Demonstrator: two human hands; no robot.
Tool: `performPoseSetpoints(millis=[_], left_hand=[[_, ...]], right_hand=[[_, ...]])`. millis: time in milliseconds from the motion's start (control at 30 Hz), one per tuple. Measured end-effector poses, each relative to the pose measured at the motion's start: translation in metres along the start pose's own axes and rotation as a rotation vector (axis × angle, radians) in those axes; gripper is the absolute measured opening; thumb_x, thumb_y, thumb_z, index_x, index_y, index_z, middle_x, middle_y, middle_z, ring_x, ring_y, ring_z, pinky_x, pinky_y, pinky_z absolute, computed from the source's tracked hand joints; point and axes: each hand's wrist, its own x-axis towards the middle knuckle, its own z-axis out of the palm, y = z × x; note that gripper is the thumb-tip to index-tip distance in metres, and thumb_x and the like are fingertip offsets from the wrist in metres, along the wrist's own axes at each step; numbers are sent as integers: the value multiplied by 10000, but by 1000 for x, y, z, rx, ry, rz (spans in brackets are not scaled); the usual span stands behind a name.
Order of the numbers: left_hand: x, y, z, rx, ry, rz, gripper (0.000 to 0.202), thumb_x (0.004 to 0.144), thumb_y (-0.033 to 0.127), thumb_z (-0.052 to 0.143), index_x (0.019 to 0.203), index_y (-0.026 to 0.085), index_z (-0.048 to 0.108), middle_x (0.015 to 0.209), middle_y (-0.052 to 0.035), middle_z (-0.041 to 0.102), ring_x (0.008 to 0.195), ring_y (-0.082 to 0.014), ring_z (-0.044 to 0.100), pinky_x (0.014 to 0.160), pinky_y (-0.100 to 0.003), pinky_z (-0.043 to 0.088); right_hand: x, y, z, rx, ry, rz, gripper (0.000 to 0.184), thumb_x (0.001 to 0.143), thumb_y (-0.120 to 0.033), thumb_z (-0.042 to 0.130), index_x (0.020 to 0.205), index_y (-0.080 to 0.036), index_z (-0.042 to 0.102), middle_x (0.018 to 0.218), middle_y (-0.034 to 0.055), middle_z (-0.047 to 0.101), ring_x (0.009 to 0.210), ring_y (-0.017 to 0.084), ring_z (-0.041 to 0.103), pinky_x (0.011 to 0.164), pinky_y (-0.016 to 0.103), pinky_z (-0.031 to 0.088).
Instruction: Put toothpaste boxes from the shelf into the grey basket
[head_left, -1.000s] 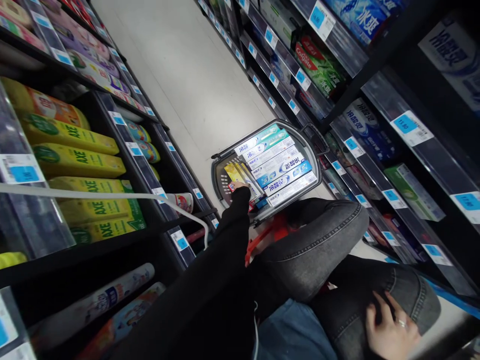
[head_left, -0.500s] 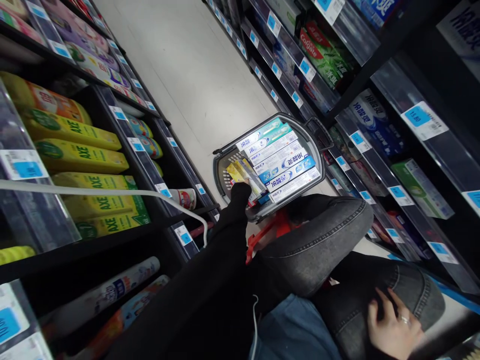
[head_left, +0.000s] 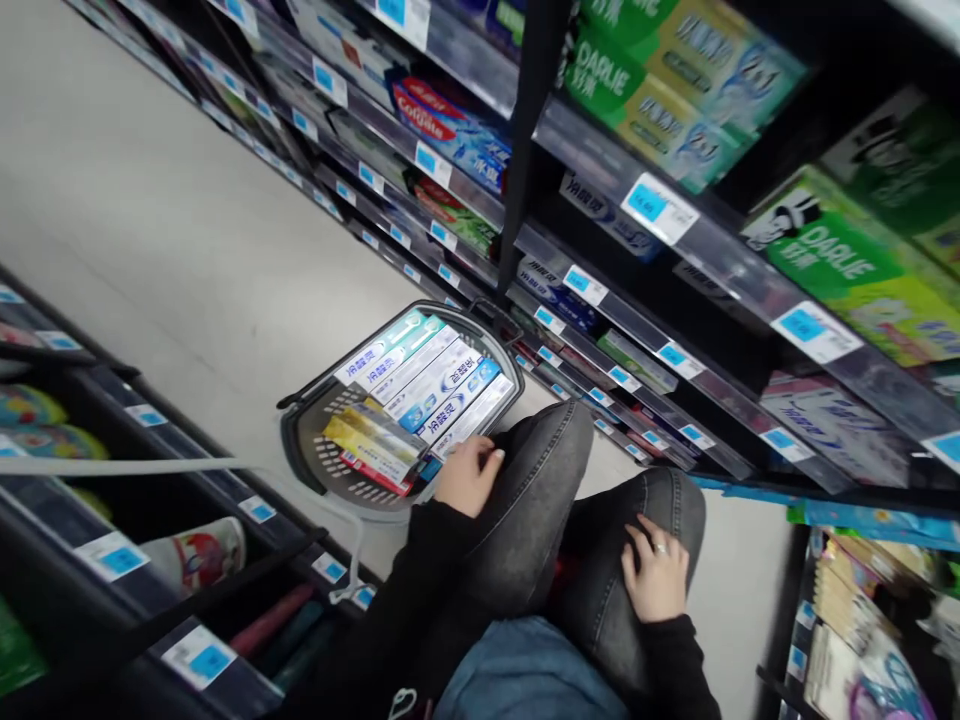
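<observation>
My left hand (head_left: pixel 469 477) rests against my bent left knee (head_left: pixel 536 480), beside the near rim of a dark shopping basket (head_left: pixel 289 440). Its fingers are loosely bent and slightly apart, with nothing seen in them. On my other knee lies my right hand (head_left: pixel 656 570), fingers spread over the grey jeans, a ring on one finger. Inside the basket, white and blue toothpaste boxes (head_left: pixel 442 385) lie side by side in a row. Yellow packages (head_left: pixel 367 430) and a red-edged pack (head_left: pixel 379 472) sit at the basket's left end, partly overlapping.
Toothpaste shelves rise on the right, with green Darlie boxes (head_left: pixel 847 260) and a Colgate box (head_left: pixel 442 120). Along the left runs a lower shelf holding a white canister (head_left: pixel 199 552). A white cable (head_left: pixel 150 465) crosses the left side. Pale floor (head_left: pixel 187 230) stretches between the shelves.
My view has swung right toward the toothpaste shelves. My left hand has drawn back from the packages in the basket to my knee. My right hand stays on my leg.
</observation>
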Motion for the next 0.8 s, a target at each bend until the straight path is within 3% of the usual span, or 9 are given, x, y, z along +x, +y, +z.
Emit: performPoseSetpoints(millis=[67,133,233,333,400,467,600,667,800], left_hand=[[-11,38,22,44,54,261,401,869,356,540,1209,147,580,1211,-131,590,1154,-281,521,999,-425,416],[-15,67,47,158,-5,425,575,830,374,589,1354,154,503,1418,-154,442,1317,-344,366,1090,-511,299],[-11,91,80,373,-159,524,734,783,400,650,1456,218,421,1576,-142,189,1416,-466,89,1088,-674,99],[0,103,96,522,-200,551,755,773,412,660,1466,241,415,1607,-123,58,1405,-519,-48,1039,-737,13],[12,116,95,563,-231,533,753,759,401,681,1452,234,437,1602,-125,96,1405,-521,-33,1035,-745,28],[30,143,85,533,-258,484,742,761,349,694,1443,213,437,1579,-147,191,1409,-493,95,1057,-710,132],[77,235,50,319,-22,568,507,891,237,567,1376,122,474,1466,-197,379,1318,-321,388,1068,-466,354],[98,284,34,267,76,660,422,926,271,551,1318,118,513,1390,-183,454,1239,-279,470,1026,-444,407],[124,361,18,255,117,778,341,1013,271,409,1252,63,535,1273,-117,524,1107,-225,557,941,-424,456]], right_hand=[[3,-4,-2,38,-16,24,268,895,-281,473,1040,-217,688,1174,81,642,1003,249,525,850,387,364],[5,-7,-6,73,-37,55,266,902,-258,462,1037,-210,687,1187,84,638,1037,253,524,880,395,361],[5,-10,-10,124,-44,93,263,903,-230,456,1028,-203,687,1193,90,636,1065,262,527,905,410,357],[4,-10,-11,187,-7,123,255,888,-199,468,1014,-203,689,1183,93,642,1078,267,532,913,420,362],[2,-10,-9,228,26,130,254,880,-185,468,998,-208,692,1175,92,646,1070,266,539,911,424,370],[2,-11,-7,261,59,128,252,877,-178,464,974,-213,694,1156,90,654,1052,265,548,906,426,379],[7,-13,-7,343,118,155,240,858,-144,470,923,-204,693,1095,81,672,1033,258,559,908,418,392],[11,-14,-6,383,145,175,233,841,-123,478,899,-198,690,1060,78,678,1011,254,567,910,417,396],[13,-21,13,426,245,248,242,809,-90,469,842,-205,680,1000,74,679,955,255,585,902,436,404]])
